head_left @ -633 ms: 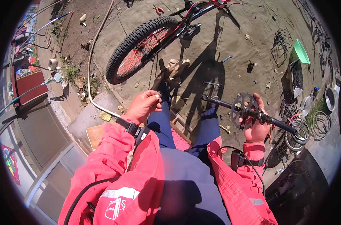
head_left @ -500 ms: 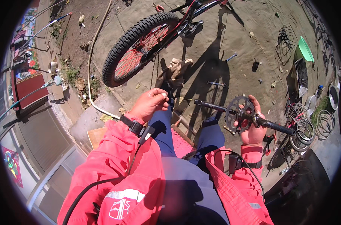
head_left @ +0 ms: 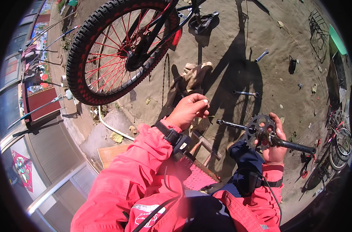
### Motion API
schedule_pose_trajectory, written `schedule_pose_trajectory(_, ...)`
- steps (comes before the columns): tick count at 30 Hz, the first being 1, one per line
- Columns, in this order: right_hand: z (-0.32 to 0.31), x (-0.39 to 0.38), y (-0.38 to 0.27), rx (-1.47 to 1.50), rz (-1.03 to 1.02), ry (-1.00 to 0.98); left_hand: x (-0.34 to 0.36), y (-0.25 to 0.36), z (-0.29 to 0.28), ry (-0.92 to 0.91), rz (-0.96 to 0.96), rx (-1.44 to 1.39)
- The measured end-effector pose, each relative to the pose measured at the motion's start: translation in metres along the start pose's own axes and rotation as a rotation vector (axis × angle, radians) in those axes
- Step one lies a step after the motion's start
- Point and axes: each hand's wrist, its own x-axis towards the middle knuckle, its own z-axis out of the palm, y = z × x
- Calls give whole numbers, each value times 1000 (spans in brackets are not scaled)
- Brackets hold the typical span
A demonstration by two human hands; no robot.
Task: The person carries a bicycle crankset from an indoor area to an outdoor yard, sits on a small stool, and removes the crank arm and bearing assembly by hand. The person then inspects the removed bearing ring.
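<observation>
The right hand [head_left: 274, 149] gripped a bicycle crankset [head_left: 263, 133] by its hub, fingers wrapped around it, toothed chainring up, above sandy ground [head_left: 284, 89]; it looked heavy, rigid steel, probably greasy, best held by the crank arms, away from the teeth; the left hand [head_left: 189, 110] hovered empty, fingertips pressed together; no containers showed nearby.

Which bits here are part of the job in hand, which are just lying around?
In hand:
- right hand grips the crank set, a toothed ring with two arms
- left hand, fingers pinched; what it holds is too small to tell

Lying about:
- bike wheel, red spokes
- spanner on the dirt
- rag
- white hose
</observation>
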Motion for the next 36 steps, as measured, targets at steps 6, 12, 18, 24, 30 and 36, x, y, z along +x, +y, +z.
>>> schedule_pose_trajectory(6, -38, 27, 31, 26, -39, -13, 44, -22, -1, 8, 6, -1)
schedule_pose_trajectory(12, -44, 43, 33, 9, -118, -113, 61, -8, 13, -95, 189, -26)
schedule_pose_trajectory(18, -42, 42, 36, 43, -229, -159, 58, -5, 22, -187, 296, -15)
schedule_pose_trajectory(24, -48, 18, 47, 29, -247, -217, 35, -24, 19, -212, 326, -11)
schedule_pose_trajectory(30, -56, 3, 47, 43, -273, -186, 29, -45, 0, -129, 323, 7)
schedule_pose_trajectory(36, -71, 1, 41, 119, -290, -244, 17, -71, -11, -70, 310, 24)
